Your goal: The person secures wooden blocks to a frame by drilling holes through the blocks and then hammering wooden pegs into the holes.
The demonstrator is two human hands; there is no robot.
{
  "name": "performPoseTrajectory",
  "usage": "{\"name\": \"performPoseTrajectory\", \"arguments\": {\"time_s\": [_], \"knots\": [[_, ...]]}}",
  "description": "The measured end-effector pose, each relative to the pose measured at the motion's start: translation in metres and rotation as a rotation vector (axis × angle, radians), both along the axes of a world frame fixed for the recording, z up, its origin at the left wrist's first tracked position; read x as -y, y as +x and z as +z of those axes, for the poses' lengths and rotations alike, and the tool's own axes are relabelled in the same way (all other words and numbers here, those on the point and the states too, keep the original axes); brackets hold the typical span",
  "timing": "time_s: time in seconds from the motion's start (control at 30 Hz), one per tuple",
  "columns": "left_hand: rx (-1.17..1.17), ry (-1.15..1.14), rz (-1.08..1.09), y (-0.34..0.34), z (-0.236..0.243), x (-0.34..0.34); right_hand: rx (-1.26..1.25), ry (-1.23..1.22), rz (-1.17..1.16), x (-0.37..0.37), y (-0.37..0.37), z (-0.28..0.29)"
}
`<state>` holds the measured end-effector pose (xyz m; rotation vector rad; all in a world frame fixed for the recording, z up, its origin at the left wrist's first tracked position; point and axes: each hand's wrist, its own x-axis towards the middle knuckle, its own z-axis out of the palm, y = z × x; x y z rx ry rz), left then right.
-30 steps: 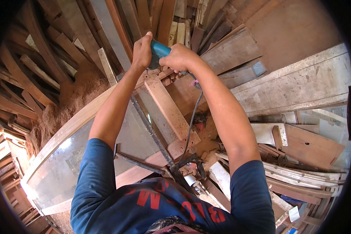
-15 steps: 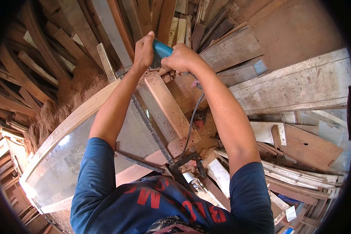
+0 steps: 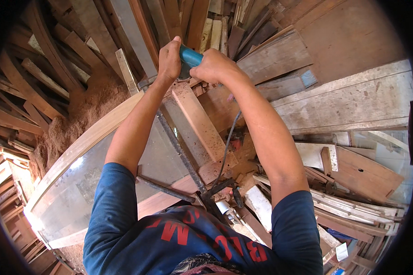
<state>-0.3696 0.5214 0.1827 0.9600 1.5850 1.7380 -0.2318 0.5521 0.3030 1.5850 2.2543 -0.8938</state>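
Power tool point(image 3: 192, 57), teal and held in both hands, is at the far end of the curved wooden frame point(image 3: 82, 137), just beyond the far end of a pale crosspiece point(image 3: 199, 121). From my distant seat I see the left hand point(image 3: 170, 59) curled around the tool's left end, thumb up along the top, while the right hand point(image 3: 215, 67) wraps the body on the other side; I cannot tell how the left fingers lie, since they are turned away from me. I judge that two hands are used so the tool does not twist, with both arms reaching well forward because it sits so far out. Whether its underside touches the wood I cannot tell. The dark cord point(image 3: 228, 142) hangs beneath the right forearm, near the frame's right side, which leaves it outside the grip. A long metal bar point(image 3: 181, 153) crosses the frame above the grey panel point(image 3: 160, 160), beside the crosspiece; I take it for a clamp that keeps the parts drawn together. A dark rod point(image 3: 165, 189) lies crosswise at the near edge. Sawdust point(image 3: 92, 103) is heaped along the frame's outer left edge, and a long pale board point(image 3: 348, 98) lies off to the right.
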Motion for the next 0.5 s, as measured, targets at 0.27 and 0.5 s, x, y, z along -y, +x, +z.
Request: {"name": "performPoseTrajectory", "arguments": {"time_s": [0.27,0.5], "knots": [[-0.010,0.019,0.019,-0.005,-0.008,-0.005,0.021,0.060,0.044,-0.002,-0.006,0.003],[-0.029,0.049,0.038,-0.004,-0.005,-0.008,-0.031,0.047,0.092,-0.019,-0.006,-0.012]]}}
